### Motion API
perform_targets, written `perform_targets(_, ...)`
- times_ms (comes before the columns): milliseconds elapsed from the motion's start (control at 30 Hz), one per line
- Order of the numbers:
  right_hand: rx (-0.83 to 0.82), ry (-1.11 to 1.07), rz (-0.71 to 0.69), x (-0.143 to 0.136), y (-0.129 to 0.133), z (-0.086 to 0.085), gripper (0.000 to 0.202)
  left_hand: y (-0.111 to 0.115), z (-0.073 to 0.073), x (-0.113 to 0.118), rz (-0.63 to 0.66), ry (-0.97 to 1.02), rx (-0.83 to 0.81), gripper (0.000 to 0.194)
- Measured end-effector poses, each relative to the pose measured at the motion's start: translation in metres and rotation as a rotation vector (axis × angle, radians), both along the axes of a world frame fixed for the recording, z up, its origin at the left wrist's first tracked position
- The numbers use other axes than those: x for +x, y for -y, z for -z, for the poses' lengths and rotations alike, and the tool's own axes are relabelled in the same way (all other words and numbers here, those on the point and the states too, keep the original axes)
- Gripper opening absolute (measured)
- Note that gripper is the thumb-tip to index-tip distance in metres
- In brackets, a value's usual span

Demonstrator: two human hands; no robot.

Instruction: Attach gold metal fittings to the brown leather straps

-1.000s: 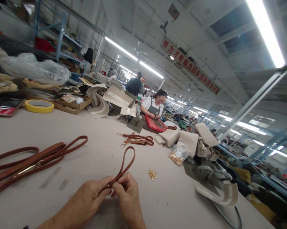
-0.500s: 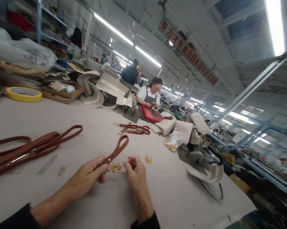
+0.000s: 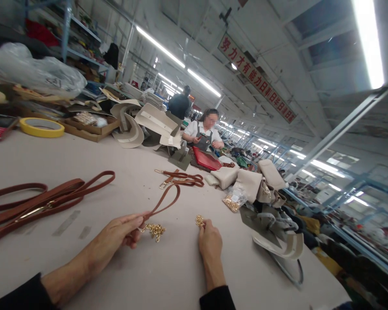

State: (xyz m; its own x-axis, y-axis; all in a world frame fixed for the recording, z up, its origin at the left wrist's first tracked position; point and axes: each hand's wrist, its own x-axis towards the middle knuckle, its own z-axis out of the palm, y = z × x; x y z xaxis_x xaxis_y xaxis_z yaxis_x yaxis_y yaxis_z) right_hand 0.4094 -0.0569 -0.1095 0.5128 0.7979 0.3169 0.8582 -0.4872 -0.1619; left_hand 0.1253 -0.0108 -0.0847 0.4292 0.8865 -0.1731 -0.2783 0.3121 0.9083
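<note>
Brown strap [image 3: 153, 212] slants forward-right from left hand [image 3: 124, 230].

I count two bare hands, a left hand [image 3: 121, 232] and a right hand [image 3: 210, 243], at one table [image 3: 126, 181]. The left holds one looped strap [image 3: 152, 214]. Two bunches of brown straps lie there: one big bunch [image 3: 61, 188], one small bunch [image 3: 187, 176]. Loose gold bits make two heaps, a left heap [image 3: 155, 231] and a right heap [image 3: 199, 220]; single bits are too small to number. I see one yellow tape roll [image 3: 42, 132], one cardboard box [image 3: 84, 134], one red bag [image 3: 207, 159], one sign [image 3: 257, 81] and, nearest across, two co-workers [image 3: 202, 131].
</note>
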Motion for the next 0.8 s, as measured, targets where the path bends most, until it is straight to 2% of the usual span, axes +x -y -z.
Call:
perform_targets(100, 0.013, -0.003, -0.022, 0.0, -0.004, 0.001, 0.024, 0.0, 0.001, 0.0, 0.048, -0.029, 0.018, 0.053)
perform_targets(233, 0.076, -0.058, -0.066, 0.002, -0.006, 0.003, 0.023, 0.001, 0.003, 0.003, 0.1, -0.084, -0.014, 0.056)
perform_targets(433, 0.238, -0.283, -0.168, 0.01, -0.006, 0.009, 0.014, 0.006, 0.002, 0.008, 0.125, -0.117, 0.079, 0.037)
perform_targets(533, 0.324, -0.42, -0.239, 0.006, -0.005, 0.006, 0.015, 0.01, 0.001, 0.011, 0.115, -0.099, 0.044, 0.033)
perform_targets(633, 0.394, -0.538, -0.355, -0.016, 0.001, -0.002, 0.022, 0.01, 0.005, 0.013, 0.094, -0.08, 0.027, 0.031)
perform_targets(800, 0.508, -0.785, -0.736, -0.088, 0.021, -0.016, 0.011, 0.008, 0.013, 0.011, 0.057, -0.133, 0.15, 0.024)
